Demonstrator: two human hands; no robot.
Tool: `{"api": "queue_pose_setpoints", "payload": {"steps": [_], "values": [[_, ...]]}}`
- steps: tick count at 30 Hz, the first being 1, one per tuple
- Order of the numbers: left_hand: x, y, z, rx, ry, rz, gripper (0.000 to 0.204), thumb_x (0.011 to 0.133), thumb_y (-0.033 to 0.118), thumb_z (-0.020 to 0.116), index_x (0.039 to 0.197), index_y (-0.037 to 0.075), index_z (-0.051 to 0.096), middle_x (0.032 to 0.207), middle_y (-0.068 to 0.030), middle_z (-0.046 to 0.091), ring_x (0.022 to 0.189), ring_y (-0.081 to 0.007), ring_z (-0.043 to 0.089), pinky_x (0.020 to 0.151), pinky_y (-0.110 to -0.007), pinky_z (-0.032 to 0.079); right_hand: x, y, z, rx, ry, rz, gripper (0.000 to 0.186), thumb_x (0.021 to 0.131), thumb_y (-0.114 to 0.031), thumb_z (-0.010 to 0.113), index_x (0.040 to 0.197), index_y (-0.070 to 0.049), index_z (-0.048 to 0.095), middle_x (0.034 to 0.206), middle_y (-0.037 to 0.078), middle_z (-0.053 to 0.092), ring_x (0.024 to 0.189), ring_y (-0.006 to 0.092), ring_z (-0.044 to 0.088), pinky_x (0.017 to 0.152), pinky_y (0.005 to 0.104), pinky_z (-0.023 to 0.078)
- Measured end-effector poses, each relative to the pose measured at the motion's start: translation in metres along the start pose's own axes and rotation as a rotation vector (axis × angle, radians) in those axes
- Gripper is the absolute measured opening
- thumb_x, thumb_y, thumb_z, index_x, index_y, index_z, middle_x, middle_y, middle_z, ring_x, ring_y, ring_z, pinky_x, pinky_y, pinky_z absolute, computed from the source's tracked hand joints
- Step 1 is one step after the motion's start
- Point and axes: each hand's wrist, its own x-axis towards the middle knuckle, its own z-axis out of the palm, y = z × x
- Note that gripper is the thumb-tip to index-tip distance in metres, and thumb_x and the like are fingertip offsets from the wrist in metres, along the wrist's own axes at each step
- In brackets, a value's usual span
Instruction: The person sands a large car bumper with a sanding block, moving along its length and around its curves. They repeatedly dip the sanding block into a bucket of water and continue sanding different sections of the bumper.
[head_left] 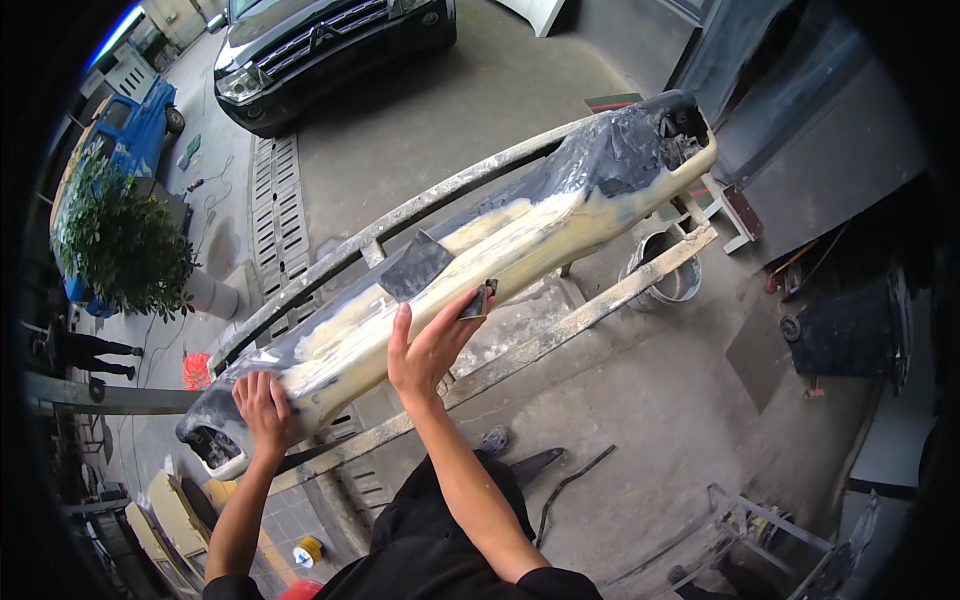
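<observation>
A long car bumper (560,222), patched with cream filler over grey and dark areas, lies slantwise in front of me. My left hand (263,412) rests over its left end, fingers bent against the surface. Near the middle of the bumper's near edge, my right hand (430,350) holds a small dark sanding block (478,301) between thumb and fingers; part of the block is hidden by the fingers. A dark square sheet, which looks like sandpaper (415,267), lies on the bumper just beyond my right hand.
A dusty metal stand (590,312) carries the bumper. Beneath its right side is a bucket (672,270). A dark car (330,55) stands ahead, with a potted plant (120,235) at left. A black hose piece (575,490) lies on the floor; a metal frame (765,525) stands lower right.
</observation>
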Motion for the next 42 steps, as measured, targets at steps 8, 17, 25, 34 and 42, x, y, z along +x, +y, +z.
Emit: {"api": "queue_pose_setpoints", "payload": {"steps": [8, 17, 25, 34, 42], "values": [[0.005, 0.004, 0.004, -0.023, 0.027, 0.003, 0.023, 0.098, 0.02, 0.049, 0.099, 0.005, 0.066, 0.099, -0.0141, 0.062, 0.101, -0.0349, 0.056, 0.099, -0.046, 0.039, 0.138, 0.053, -0.034, -0.067, 0.093, 0.345, 0.098, 0.108, -0.051, 0.045, 0.158, 0.019, -0.003, 0.163, 0.048, -0.004, 0.156, 0.0566, 0.0, 0.129, 0.0561, 0.008], [0.002, 0.0, 0.001, -0.046, 0.059, 0.003, 0.017, 0.095, 0.017, 0.054, 0.098, 0.006, 0.067, 0.097, -0.013, 0.06, 0.102, -0.035, 0.055, 0.102, -0.046, 0.039, 0.131, 0.06, -0.038, 0.007, 0.041, 0.327, 0.109, 0.104, -0.063, 0.047, 0.159, 0.017, -0.002, 0.163, 0.047, 0.005, 0.157, 0.0525, 0.008, 0.13, 0.0493, 0.012], [0.007, 0.001, -0.002, -0.064, 0.03, -0.006, 0.017, 0.095, 0.017, 0.055, 0.098, 0.005, 0.067, 0.1, -0.0132, 0.063, 0.105, -0.0352, 0.056, 0.105, -0.047, 0.039, 0.005, 0.021, -0.006, -0.057, -0.08, -0.025, 0.111, 0.1, -0.062, 0.054, 0.163, 0.011, 0.0, 0.168, 0.04, -0.003, 0.158, 0.0543, -0.002, 0.126, 0.0635, 0.004], [0.006, -0.001, 0.002, -0.075, 0.037, -0.01, 0.017, 0.093, 0.018, 0.056, 0.098, 0.006, 0.067, 0.101, -0.0124, 0.063, 0.106, -0.0355, 0.055, 0.106, -0.048, 0.038, 0.075, 0.054, -0.023, 0.06, 0.001, 0.138, 0.104, 0.102, -0.064, 0.047, 0.166, 0.004, 0.001, 0.171, 0.035, 0.001, 0.16, 0.0481, 0.001, 0.128, 0.058, 0.001], [0.0, -0.007, 0.002, -0.101, -0.029, -0.008, 0.02, 0.092, 0.018, 0.056, 0.102, 0.006, 0.069, 0.111, -0.0107, 0.067, 0.113, -0.0336, 0.057, 0.112, -0.049, 0.035, 0.135, 0.088, -0.049, 0.217, 0.025, 0.062, 0.075, 0.111, -0.045, 0.038, 0.167, 0.001, 0.015, 0.173, 0.025, 0.015, 0.161, 0.0333, 0.014, 0.129, 0.0434, 0.013]]}}
